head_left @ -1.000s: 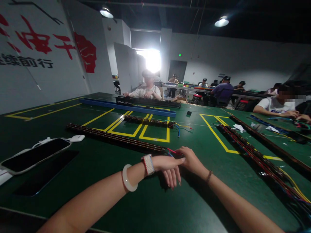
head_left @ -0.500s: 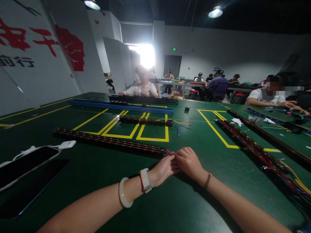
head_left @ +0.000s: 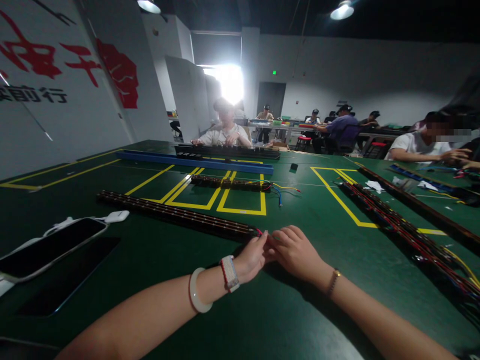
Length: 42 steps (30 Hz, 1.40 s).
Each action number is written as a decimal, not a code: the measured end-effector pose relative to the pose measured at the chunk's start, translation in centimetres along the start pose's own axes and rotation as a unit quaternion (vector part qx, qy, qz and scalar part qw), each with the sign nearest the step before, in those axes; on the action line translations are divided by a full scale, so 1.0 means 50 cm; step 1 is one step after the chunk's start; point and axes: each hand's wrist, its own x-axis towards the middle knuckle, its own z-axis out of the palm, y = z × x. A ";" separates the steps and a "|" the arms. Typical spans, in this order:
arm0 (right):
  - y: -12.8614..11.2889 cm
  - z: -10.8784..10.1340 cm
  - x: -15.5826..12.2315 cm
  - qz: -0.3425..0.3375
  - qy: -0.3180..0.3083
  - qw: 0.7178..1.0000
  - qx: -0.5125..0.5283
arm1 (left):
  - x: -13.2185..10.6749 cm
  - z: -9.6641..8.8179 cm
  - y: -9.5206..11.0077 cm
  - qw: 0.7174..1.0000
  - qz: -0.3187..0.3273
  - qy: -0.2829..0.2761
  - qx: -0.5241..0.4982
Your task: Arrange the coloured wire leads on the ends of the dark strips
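Observation:
A long dark strip [head_left: 180, 212] with thin lengthwise lines lies on the green table, its right end close to my hands. From that end a short red wire [head_left: 258, 232] runs into the fingers of my left hand [head_left: 250, 260], which is closed in a pinch with the thumb on top. My right hand [head_left: 296, 250] meets it from the right, its fingers curled against the left fingertips. What the right fingers grip is hidden. The left wrist carries a watch band and a pale bangle; a thin bracelet circles the right wrist.
A shorter strip with coloured wires [head_left: 230, 183] lies beyond, near a blue channel [head_left: 195, 162]. Wired strips [head_left: 397, 225] lie on the right. A phone [head_left: 56, 247] and a dark flat panel [head_left: 71, 277] are at left. Co-workers sit across and at right.
The view has shifted slightly, so the table things appear further right. My left fingers have curled in and the thumb has risen, while both hands stay together at the strip's end.

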 end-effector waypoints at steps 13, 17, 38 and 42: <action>0.006 -0.030 0.002 0.010 -0.048 0.994 -0.094 | 0.008 0.002 0.004 0.998 -0.021 0.012 0.049; 0.012 -0.021 0.001 0.014 -0.084 0.993 -0.075 | 0.007 0.002 0.009 0.998 -0.042 -0.010 0.047; 0.112 0.066 0.001 0.188 -0.095 0.977 -0.038 | -0.001 0.003 0.018 0.995 -0.048 -0.029 0.084; 0.107 0.060 -0.009 0.188 -0.075 0.979 -0.041 | -0.008 0.008 0.019 0.994 -0.027 -0.012 0.109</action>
